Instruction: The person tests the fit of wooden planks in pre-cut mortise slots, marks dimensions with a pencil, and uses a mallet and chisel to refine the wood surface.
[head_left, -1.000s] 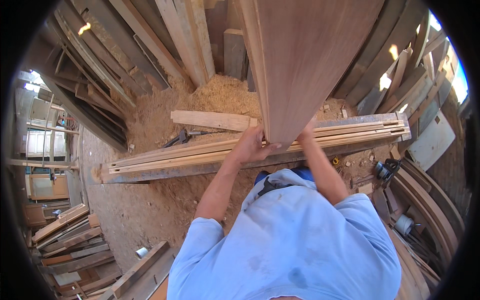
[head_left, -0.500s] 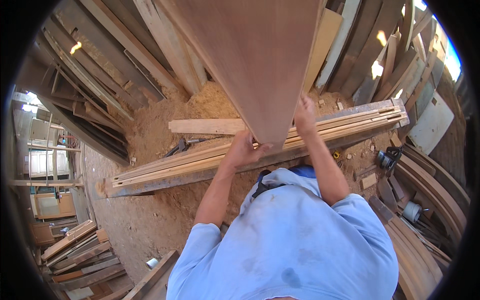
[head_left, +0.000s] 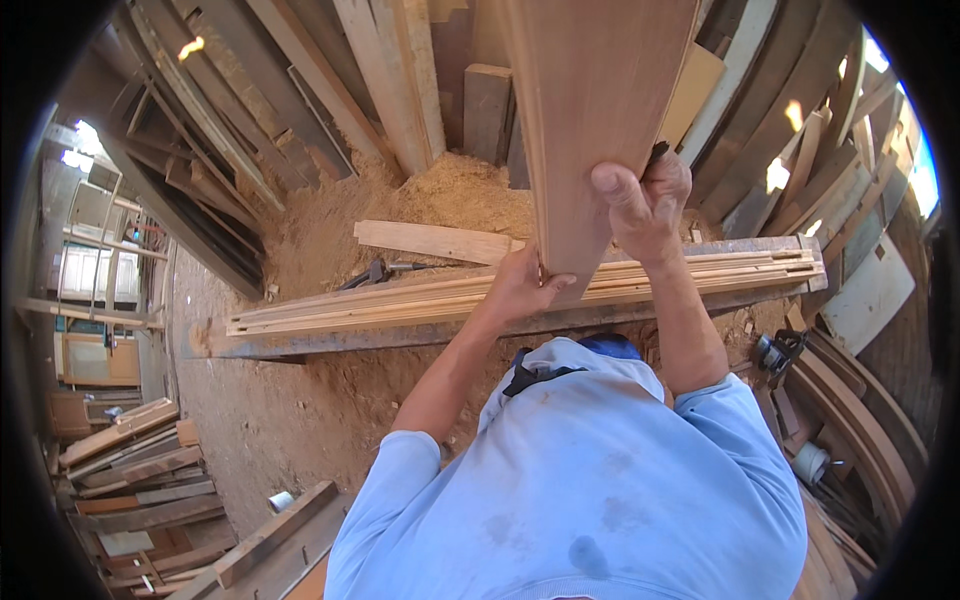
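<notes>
A wide reddish-brown wooden board [head_left: 600, 110] stands steeply in front of me, its upper end beyond the top of the picture. My left hand [head_left: 525, 285] grips its lower left edge, the thumb across the near face and the fingers partly hidden behind. Higher up, my right hand [head_left: 652, 205] clasps the right edge, thumb on the face. A small dark spot by its fingertips is too small to name. Under the board's lower end, several long pale wooden strips [head_left: 400, 309] lie side by side on a low, narrow bench [head_left: 270, 347].
Beyond the bench are a pale plank [head_left: 430, 240], a dark-headed tool [head_left: 378, 272] and a sawdust heap [head_left: 460, 195]. Tall planks [head_left: 385, 80] lean along the far side. Stacked lumber [head_left: 140, 490] lies at lower left, a dark power tool [head_left: 778, 352] at right.
The board has shifted right and turned, showing its left edge. My right hand has moved up and right along it, its thumb now on the face. My left hand has moved slightly right.
</notes>
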